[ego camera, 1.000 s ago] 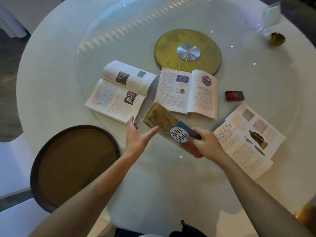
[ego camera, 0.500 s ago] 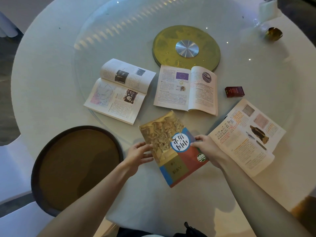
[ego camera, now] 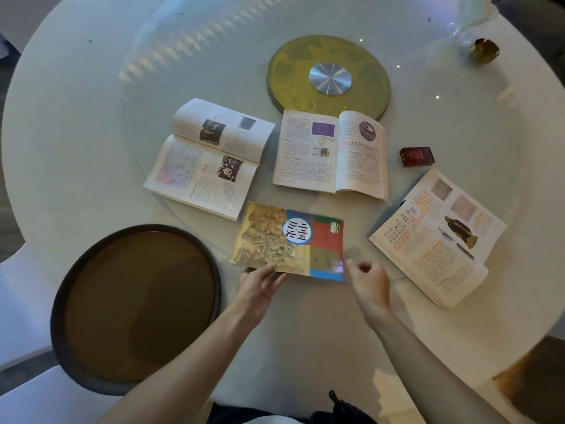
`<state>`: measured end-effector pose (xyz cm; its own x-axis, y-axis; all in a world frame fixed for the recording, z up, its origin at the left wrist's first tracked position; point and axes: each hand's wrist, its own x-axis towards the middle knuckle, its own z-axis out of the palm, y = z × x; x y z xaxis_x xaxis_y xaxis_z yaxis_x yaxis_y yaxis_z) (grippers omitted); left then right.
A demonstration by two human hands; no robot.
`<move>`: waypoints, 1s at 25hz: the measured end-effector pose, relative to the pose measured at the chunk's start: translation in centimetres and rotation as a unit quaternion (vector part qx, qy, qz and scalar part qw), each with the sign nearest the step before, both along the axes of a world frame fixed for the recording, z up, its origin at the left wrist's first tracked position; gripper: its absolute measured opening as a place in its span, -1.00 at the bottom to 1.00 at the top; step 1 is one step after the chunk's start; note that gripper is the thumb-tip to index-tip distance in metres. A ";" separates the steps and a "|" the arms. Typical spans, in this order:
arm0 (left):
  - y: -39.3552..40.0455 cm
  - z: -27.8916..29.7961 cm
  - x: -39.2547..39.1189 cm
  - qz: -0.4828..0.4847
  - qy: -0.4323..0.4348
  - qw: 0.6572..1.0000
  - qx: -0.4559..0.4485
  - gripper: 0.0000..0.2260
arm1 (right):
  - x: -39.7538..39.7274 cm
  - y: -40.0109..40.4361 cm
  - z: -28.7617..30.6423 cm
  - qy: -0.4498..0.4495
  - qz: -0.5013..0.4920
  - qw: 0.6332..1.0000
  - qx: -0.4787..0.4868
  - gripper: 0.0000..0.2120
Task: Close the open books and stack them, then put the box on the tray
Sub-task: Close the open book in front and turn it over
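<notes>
A closed book with a colourful cover (ego camera: 290, 240) lies flat on the white round table (ego camera: 76, 117). My left hand (ego camera: 260, 286) pinches its near left edge. My right hand (ego camera: 370, 283) hovers just off its near right corner, fingers loosely curled, holding nothing. Three books lie open: one at the left (ego camera: 208, 157), one in the middle (ego camera: 331, 154), one at the right (ego camera: 437, 237). A small dark red box (ego camera: 416, 156) stands between the middle and right books. The round brown tray (ego camera: 134, 307) sits at the near left, overhanging the table edge.
A gold turntable disc with a silver hub (ego camera: 328, 76) lies behind the middle book. A clear glass (ego camera: 470, 13) and a small amber object (ego camera: 484, 50) stand at the far right. A glass lazy Susan covers the table's middle.
The closed book turned from a tilted, slanted hold to lying flat and square on the table. My right hand let go of it and drew back; my left hand now grips its near edge.
</notes>
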<state>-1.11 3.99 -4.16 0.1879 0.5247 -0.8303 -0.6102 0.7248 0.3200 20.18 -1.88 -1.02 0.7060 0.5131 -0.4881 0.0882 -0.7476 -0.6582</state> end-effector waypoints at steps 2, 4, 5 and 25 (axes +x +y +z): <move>-0.7 -0.4 1.4 0.014 -0.009 0.999 -0.050 -0.66 | -1.4 -1.3 -0.5 0.128 -0.047 0.991 -0.017 -0.75; -1.7 -0.4 2.3 0.009 -0.016 0.996 -0.083 -0.70 | -2.1 -1.2 -1.1 0.238 -0.118 0.964 -0.019 -0.79; -2.3 -0.3 2.7 0.001 -0.025 0.995 -0.093 -0.71 | -2.5 -0.9 -1.5 0.290 -0.151 0.945 -0.007 -0.85; 4.5 -1.2 -0.1 -0.476 0.413 0.742 0.230 -0.68 | 1.3 3.8 -3.7 0.052 0.046 0.997 -0.028 -0.84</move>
<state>-1.16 8.54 -5.39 0.1817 0.7438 -0.6433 0.6496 0.4004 0.6464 21.44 1.90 -4.76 0.6016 0.5432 -0.5856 0.0920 -0.7754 -0.6248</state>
